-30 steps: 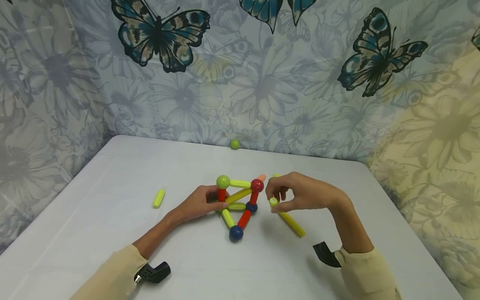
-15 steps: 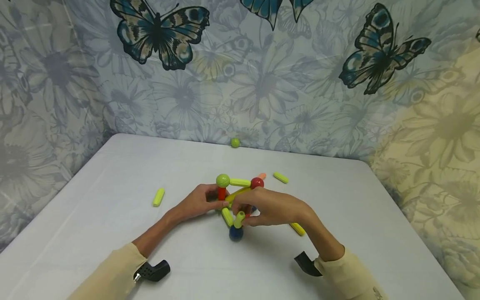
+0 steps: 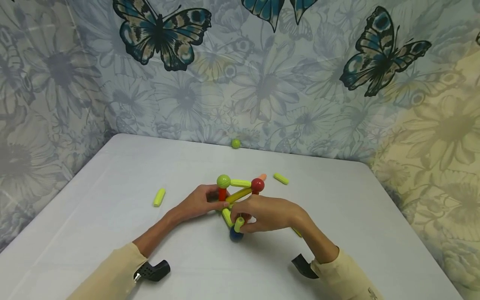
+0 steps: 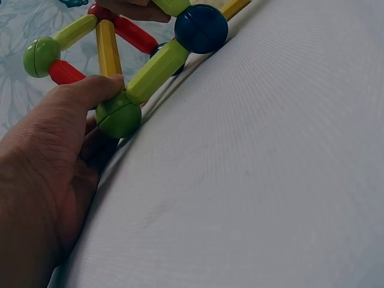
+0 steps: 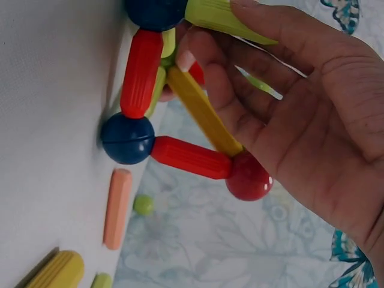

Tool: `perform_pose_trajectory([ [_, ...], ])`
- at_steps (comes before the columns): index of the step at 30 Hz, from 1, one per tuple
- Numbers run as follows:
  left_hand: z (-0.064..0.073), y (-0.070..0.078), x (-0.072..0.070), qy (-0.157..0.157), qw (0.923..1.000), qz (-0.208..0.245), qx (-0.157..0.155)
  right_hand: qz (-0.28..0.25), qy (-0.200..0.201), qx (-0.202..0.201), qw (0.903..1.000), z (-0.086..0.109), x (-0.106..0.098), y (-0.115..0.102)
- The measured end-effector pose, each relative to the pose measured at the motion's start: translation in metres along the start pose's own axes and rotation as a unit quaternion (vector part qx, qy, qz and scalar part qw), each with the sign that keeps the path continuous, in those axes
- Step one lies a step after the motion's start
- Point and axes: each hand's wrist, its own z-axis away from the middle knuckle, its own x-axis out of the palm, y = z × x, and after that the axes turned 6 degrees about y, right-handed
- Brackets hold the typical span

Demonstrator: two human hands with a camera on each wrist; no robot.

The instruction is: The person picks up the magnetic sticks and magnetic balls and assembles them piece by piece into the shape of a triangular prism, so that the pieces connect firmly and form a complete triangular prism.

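Note:
A frame of coloured toy rods and balls stands mid-table, with a green ball (image 3: 223, 181) and a red ball (image 3: 257, 184) on top. My left hand (image 3: 198, 203) grips its left corner. In the left wrist view the thumb lies where the yellow rod (image 4: 108, 48) meets the lower green ball (image 4: 119, 115). My right hand (image 3: 271, 214) pinches a short lime rod (image 5: 219, 16) between thumb and fingers. That rod rises from the front blue ball (image 4: 201, 29) and touches it. From the head view, my right hand hides the frame's lower right side.
Loose lime rods lie left (image 3: 159, 197) and back right (image 3: 281, 178) on the white table (image 3: 195, 266). A pinkish rod (image 5: 117, 209) is behind the frame. A longer yellow rod (image 3: 297, 232) lies partly under my right arm. Another green ball (image 3: 235, 143) sits at the back edge.
My right hand has carried the lime rod leftward to the front blue ball, then lowered slightly with it. My left hand keeps its grip on the frame, nearly still.

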Motion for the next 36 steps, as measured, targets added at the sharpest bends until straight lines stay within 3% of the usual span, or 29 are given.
perform_pose_trajectory([
  [10, -0.002, 0.0, 0.0, 0.0, 1.0, 0.0, 0.007, 0.011, -0.005, 0.009, 0.9999, 0.002, -0.001, 0.004],
  [24, -0.001, 0.001, 0.0, -0.005, 0.9999, -0.007, 0.005, 0.009, -0.005, -0.008, 0.9999, 0.0, 0.001, 0.003],
  [30, -0.003, 0.002, 0.001, -0.013, 0.9997, 0.001, 0.018, -0.015, -0.007, -0.013, 0.9998, 0.011, -0.005, 0.002],
  [33, -0.001, 0.002, 0.002, -0.016, 0.9996, 0.001, 0.023, -0.035, 0.021, -0.021, 0.999, 0.024, -0.018, 0.003],
  [36, 0.0, 0.003, 0.003, -0.012, 0.9997, -0.003, 0.019, -0.043, 0.083, -0.03, 0.9951, 0.038, -0.042, 0.008],
])
